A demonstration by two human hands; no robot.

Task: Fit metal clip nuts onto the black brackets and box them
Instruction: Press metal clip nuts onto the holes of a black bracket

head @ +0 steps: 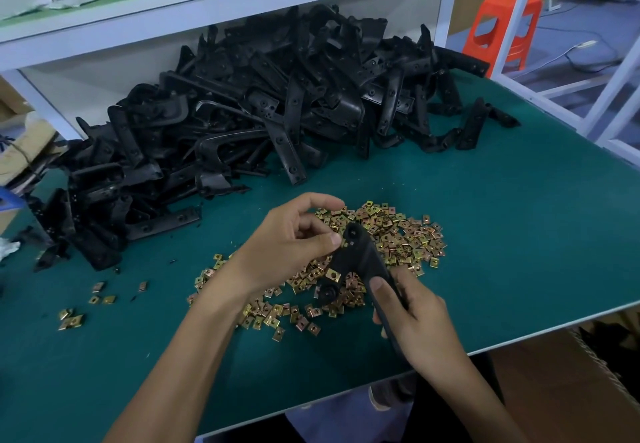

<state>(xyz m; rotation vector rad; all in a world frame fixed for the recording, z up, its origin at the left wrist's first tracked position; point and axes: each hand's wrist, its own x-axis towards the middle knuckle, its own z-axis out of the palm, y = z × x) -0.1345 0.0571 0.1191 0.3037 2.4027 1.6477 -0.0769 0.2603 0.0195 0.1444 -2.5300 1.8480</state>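
Now the right hand [415, 314] grips the bracket [367, 259] round its lower end, fingers curled tight. The left hand [294, 234] pinches the upper end between thumb and forefinger. Whether a nut is between those fingertips I cannot tell, because the thumb covers the place. Directly under both grips lie the nuts [408, 234], spread loose on the table [519, 200]. Beyond the left hand is the pile [259, 103] of brackets not yet done.

The step, as I judge it, is to slide a nut over the edge of the upper end until its hole meets the hole of the bracket. To do it well, the right hand should hold firm and not twist, so that the push of the left thumb goes straight along the arm. The nut should enter with its open mouth first and flat, not tilted — a tilted clip may jam or spring away. One nut seems to sit on the short arm below the left hand, but this is not sure. A carton [554, 390] stands below the right hand — probably for the finished pieces.
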